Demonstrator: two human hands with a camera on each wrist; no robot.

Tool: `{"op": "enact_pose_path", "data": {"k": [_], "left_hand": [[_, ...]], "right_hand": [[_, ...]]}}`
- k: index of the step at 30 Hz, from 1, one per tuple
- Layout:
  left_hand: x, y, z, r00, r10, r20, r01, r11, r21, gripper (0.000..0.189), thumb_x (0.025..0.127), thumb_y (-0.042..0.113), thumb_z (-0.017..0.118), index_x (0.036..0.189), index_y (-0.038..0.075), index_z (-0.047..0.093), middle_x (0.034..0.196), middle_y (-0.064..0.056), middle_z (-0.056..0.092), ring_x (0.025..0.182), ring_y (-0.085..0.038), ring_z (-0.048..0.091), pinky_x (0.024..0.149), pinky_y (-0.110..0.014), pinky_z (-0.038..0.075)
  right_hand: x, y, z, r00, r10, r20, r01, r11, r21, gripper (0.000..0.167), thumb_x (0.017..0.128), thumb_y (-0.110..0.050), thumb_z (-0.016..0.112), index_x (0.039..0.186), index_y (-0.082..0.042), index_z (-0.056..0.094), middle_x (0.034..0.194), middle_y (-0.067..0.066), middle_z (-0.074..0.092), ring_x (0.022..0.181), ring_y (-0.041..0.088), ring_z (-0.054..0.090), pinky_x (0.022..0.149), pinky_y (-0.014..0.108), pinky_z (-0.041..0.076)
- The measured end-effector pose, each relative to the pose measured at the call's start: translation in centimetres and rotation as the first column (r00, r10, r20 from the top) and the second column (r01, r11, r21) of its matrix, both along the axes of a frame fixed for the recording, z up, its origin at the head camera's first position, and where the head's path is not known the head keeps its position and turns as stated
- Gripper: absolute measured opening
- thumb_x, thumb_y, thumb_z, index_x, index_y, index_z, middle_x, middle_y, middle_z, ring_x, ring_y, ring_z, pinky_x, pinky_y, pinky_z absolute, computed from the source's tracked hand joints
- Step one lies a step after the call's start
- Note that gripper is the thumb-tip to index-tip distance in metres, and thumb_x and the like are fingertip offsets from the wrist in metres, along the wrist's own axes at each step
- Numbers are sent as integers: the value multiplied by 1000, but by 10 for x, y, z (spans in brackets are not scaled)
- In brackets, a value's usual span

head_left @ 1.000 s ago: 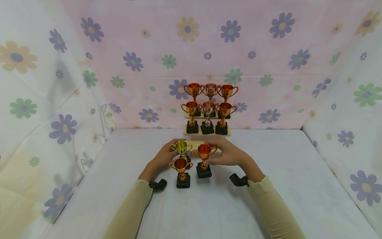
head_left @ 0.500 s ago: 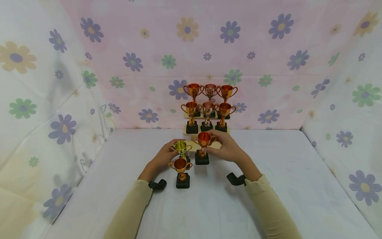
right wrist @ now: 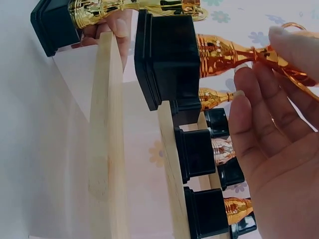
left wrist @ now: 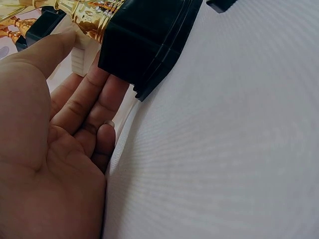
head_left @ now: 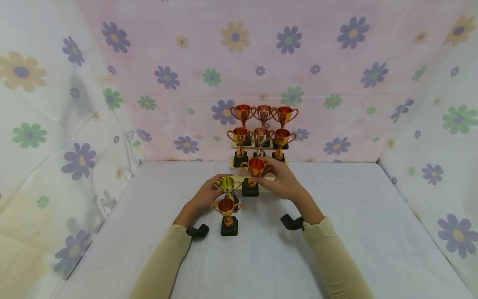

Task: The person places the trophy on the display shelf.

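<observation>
My right hand (head_left: 281,182) holds an orange-bronze trophy cup (head_left: 255,166) with a black square base, thumb and fingers at its stem and lower cup. In the right wrist view that base (right wrist: 167,57) is raised above the lowest board of a pale wooden tiered stand (right wrist: 107,149). My left hand (head_left: 204,196) is at the left end of this lowest board; thumb above and fingers below appear to grip it. A shiny yellow-gold trophy (head_left: 227,185) stands right beside the left hand, partly hiding its fingers. Another bronze trophy (head_left: 226,207) stands in front of it on the white table.
Behind, the upper boards of the stand bear two rows of trophies, gold or orange ones at the sides and pinkish-silver ones (head_left: 260,137) in the middle. Black wrist cameras (head_left: 198,231) project from both wrists. A flowered cloth backdrop (head_left: 186,104) encloses the table (head_left: 168,178).
My right hand has carried the orange-bronze trophy up and away from me, from in front of the stand to over its lowest board. The left hand has stayed in place.
</observation>
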State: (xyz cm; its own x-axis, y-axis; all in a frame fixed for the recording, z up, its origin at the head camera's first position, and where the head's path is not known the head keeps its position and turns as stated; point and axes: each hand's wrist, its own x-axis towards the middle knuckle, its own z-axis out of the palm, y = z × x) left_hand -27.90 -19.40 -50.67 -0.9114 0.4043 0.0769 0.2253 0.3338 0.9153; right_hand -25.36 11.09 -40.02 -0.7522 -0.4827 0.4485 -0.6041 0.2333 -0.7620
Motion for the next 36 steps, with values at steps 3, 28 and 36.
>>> {"op": "enact_pose_path", "data": {"k": [3,28,36], "left_hand": [[0,0,0,1000,11,-7,-11,1000,-15,47,108,13,60,154,19,54,145,-7,61,136,-30,57,115,-57,44],[2,2,4,1000,25,-11,-26,999,-29,48,107,13,60,154,19,54,147,-8,61,139,-32,55,117,-60,41],[3,2,2,1000,13,0,-13,1000,-3,47,109,11,58,155,19,53,151,-6,59,139,-26,56,115,-52,46]], "right_hand": [[-1,-3,1,1000,-15,6,15,1000,-18,50,92,-5,83,138,-4,64,118,11,74,101,25,69,93,54,58],[-9,-31,-18,974,-213,72,215,977,-19,45,93,-7,81,133,2,63,104,15,74,92,27,71,85,44,61],[-8,-38,-24,962,-264,61,266,963,-28,25,93,-8,81,114,-1,69,99,12,73,87,23,68,78,33,59]]}}
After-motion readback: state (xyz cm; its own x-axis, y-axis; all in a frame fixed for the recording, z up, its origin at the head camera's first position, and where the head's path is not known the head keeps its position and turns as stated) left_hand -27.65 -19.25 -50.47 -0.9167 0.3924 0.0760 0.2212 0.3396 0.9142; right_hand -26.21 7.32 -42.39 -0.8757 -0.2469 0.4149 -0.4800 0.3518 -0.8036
